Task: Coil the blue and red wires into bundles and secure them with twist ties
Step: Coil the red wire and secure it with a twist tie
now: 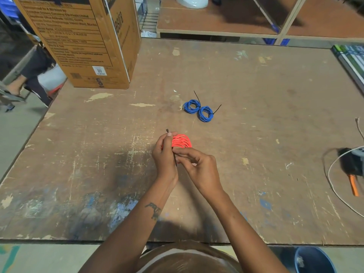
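Holding the red wire coil (181, 141) above the worktop (256, 134), both hands work close together. The left hand (164, 152) grips the coil and pinches a thin black tie (174, 157) whose head sticks up past the fingertips. The right hand (199, 167) pinches the lower part of the tie with curled fingers. Beyond the hands, two round blue wire bundles (198, 110) lie touching, each closed with a black tie. The worktop is worn brown board with scratches and paint spots. Far left of the hands stands a cardboard box (88, 40); its small printed text is mostly too blurred to read.
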{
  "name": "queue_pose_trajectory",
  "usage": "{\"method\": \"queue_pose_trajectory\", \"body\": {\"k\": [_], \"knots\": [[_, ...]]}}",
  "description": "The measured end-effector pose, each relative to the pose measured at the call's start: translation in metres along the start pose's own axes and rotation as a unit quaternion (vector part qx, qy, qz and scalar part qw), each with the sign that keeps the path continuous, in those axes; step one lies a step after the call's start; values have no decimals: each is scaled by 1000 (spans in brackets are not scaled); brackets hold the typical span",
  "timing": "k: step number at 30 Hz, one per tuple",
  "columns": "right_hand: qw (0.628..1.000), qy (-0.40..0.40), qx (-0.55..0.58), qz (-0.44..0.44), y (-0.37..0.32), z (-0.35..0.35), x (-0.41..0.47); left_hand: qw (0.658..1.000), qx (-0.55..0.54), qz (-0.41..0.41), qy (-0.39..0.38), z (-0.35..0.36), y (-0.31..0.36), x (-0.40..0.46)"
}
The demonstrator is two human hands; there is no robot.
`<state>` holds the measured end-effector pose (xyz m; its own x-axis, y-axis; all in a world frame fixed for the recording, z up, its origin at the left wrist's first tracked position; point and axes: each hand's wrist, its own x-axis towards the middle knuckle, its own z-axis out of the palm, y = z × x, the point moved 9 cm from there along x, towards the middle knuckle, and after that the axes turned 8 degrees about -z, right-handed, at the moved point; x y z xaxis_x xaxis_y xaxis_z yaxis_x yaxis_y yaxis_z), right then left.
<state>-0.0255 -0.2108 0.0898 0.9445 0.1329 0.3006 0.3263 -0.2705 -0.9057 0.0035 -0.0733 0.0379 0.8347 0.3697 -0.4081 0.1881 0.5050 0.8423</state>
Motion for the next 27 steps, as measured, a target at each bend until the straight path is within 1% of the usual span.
{"method": "queue_pose_trajectory", "body": {"k": [2, 5, 7, 11, 14, 16, 19, 20, 21, 22, 23, 24, 25, 26, 27], "knots": [[999, 0, -30, -24, -4, -2, 2, 1000, 7, -5, -15, 4, -1, -2], [992, 11, -90, -86, -16, -8, 5, 999, 22, 7, -40, 10, -1, -3], [992, 10, -88, -95, -18, -12, 6, 998, 27, 8, -57, 15, 0, -3], [996, 38, -51, -66, -12, -23, 5, 995, 66, 5, -76, 15, -5, -4], [998, 61, 33, -3, -2, -24, 2, 994, 72, -9, -80, 15, -13, -8], [992, 76, 93, 23, -2, -21, -1, 992, 100, -7, -71, 14, -13, -7], [978, 113, 161, 67, 12, -17, -3, 991, 111, 29, -66, 13, 4, -14], [973, 129, 179, 68, 9, -17, -2, 990, 121, 37, -60, 14, 5, -15], [967, 136, 200, 81, 2, -17, 1, 987, 140, 53, -57, 15, -3, -8], [964, 129, 218, 82, -8, -15, 3, 985, 158, 42, -60, 17, -19, -1], [975, 130, 162, 75, -27, -17, 4, 982, 154, 30, -107, 12, -60, 18], [982, 113, 129, 74, -44, -17, 5, 978, 159, 68, -120, 0, -80, 31], [980, 107, 138, 97, -50, -18, 5, 969, 189, 83, -133, 3, -92, 33], [975, 102, 161, 111, -44, -16, 5, 965, 208, 91, -134, 5, -75, 26], [963, 123, 201, 134, -23, -16, 6, 960, 232, 87, -128, 18, -49, 9]]}}
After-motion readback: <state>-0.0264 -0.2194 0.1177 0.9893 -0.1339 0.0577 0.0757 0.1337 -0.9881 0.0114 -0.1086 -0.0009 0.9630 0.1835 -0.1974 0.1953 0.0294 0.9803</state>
